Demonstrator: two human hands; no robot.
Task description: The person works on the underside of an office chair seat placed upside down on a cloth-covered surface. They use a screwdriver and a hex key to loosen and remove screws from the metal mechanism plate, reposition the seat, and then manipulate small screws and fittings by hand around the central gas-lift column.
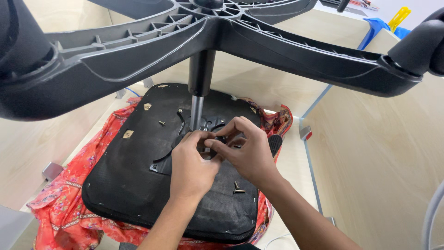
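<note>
- The left hand (192,164) and the right hand (245,150) meet over the middle of an upturned chair seat (134,176), fingertips close together.
- The left hand has its fingers curled inward, thumb and forefinger pinched at a small part that is too hidden to name.
- The right hand has its fingers bent and loosely spread, thumb and forefinger touching the same spot on the metal plate (208,126) under the seat; what it pinches cannot be told.
- The metal plate lies flat on the seat's black underside, directly beneath both hands, at the foot of the upright column (199,92).
- Two loose screws (237,188) lie on the seat just below the right wrist; another screw (162,122) lies to the left of the column, apart from the hands.
- A black lever knob (275,142) sticks out at the seat's right edge, near the right hand.
- The seat rests on a red patterned cloth (60,203) spread on the pale wooden worktop (296,171).
- The column rises to the black star-shaped chair base (259,39), which spans the top of the view, a caster (423,39) at its right arm.
</note>
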